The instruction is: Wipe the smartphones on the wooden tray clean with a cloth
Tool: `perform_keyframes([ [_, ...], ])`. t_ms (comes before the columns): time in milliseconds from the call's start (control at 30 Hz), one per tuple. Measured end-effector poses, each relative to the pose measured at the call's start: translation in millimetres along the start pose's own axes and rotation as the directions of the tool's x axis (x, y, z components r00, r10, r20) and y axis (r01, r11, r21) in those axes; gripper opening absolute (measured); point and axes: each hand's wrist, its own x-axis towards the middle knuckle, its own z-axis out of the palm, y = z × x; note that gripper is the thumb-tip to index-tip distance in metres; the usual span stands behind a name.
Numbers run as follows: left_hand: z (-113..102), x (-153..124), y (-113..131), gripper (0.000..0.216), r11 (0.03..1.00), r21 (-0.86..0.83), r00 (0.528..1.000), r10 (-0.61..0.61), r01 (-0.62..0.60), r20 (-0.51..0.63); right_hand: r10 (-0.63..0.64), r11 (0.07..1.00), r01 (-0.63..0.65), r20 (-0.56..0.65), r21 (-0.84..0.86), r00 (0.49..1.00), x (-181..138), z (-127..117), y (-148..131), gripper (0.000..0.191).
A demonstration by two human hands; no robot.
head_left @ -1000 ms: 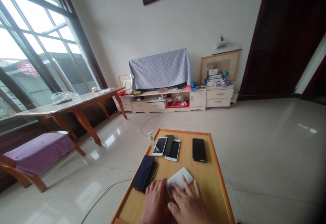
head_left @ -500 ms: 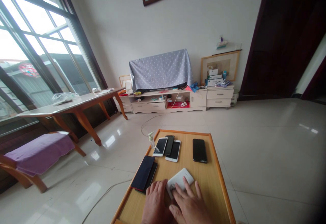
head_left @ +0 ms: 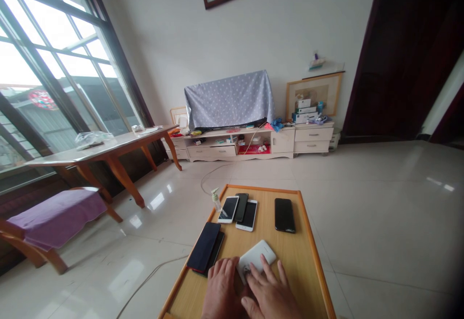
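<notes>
A white phone (head_left: 258, 257), screen not showing and a dark smudge near its lower part, lies slanted on the wooden tabletop (head_left: 297, 275). My left hand (head_left: 222, 282) is closed at its left edge, fingers bent and held together. Spread over the lower right of the same phone are the fingers of my right hand (head_left: 270, 287), with fingertips touching its surface. To the left of my left hand, a large dark phone (head_left: 204, 245) rests partly over another dark phone (head_left: 218, 253). What my left thumb does is hidden.
Farther up the tabletop are two white-framed phones (head_left: 228, 209) (head_left: 247, 215), a thin black phone (head_left: 241, 206) and a black phone (head_left: 284, 215) at right. A clear pump bottle (head_left: 216, 200) stands by the left edge. Beyond are a long table (head_left: 108, 147) and a low cabinet (head_left: 213, 151).
Both hands stay at the white phone. The fingers of my right hand have shifted very slightly on it; the other phones have not moved.
</notes>
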Motion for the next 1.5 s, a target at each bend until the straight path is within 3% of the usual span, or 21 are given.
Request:
perform_keyframes([
  [233,-1.0,-1.5,1.8,0.046,1.0,-0.004,0.999,0.01,-0.011,-0.036,0.162,0.978,-0.185,-0.208,-0.096,0.965,4.7,-13.9,28.1,0.061],
  [333,0.2,-1.1,0.4,0.047,1.0,-0.006,1.0,0.005,-0.006,-0.022,0.145,0.983,-0.16,-0.164,-0.087,0.976,4.7,-10.8,23.6,0.062],
  [500,1.1,0.2,-1.5,0.046,1.0,-0.007,1.0,-0.019,0.019,0.013,-0.014,1.0,0.014,0.014,0.001,1.0,0.1,-0.1,1.0,0.057],
  [600,0.3,0.2,0.1,0.047,1.0,-0.004,1.0,-0.015,0.015,0.011,0.006,1.0,-0.007,-0.045,-0.019,0.999,-1.5,-4.0,5.5,0.055],
  [767,-1.5,-0.8,4.3,0.047,1.0,-0.005,1.0,-0.013,0.013,-0.021,0.152,0.978,-0.178,-0.208,-0.11,0.966,0.6,-18.5,27.8,0.058],
  [867,-2.8,-0.9,4.8,0.047,1.0,-0.003,1.0,-0.015,0.015,-0.011,0.138,0.982,-0.156,-0.16,-0.109,0.977,1.0,-18.9,22.5,0.06],
  [1033,-3.9,0.8,3.7,0.046,0.999,0.0,0.999,-0.04,0.04,0.037,0.002,1.0,-0.001,0.046,-0.022,0.999,-1.6,-9.1,0.3,0.056],
  [1100,-4.0,1.0,3.9,0.046,0.999,0.0,0.999,-0.04,0.04,0.035,-0.002,1.0,0.002,0.027,-0.017,1.0,-2.3,-8.7,1.7,0.054],
  [1300,-3.4,-0.7,5.7,0.046,1.0,0.002,1.0,-0.019,0.019,-0.01,0.137,0.981,-0.16,-0.189,-0.108,0.972,-0.9,-19.0,27.7,0.055],
  [1500,-3.1,0.9,4.6,0.048,1.0,0.005,0.999,-0.029,0.029,0.017,0.062,0.997,-0.064,-0.045,-0.043,0.997,-0.4,-9.5,14.7,0.056],
])
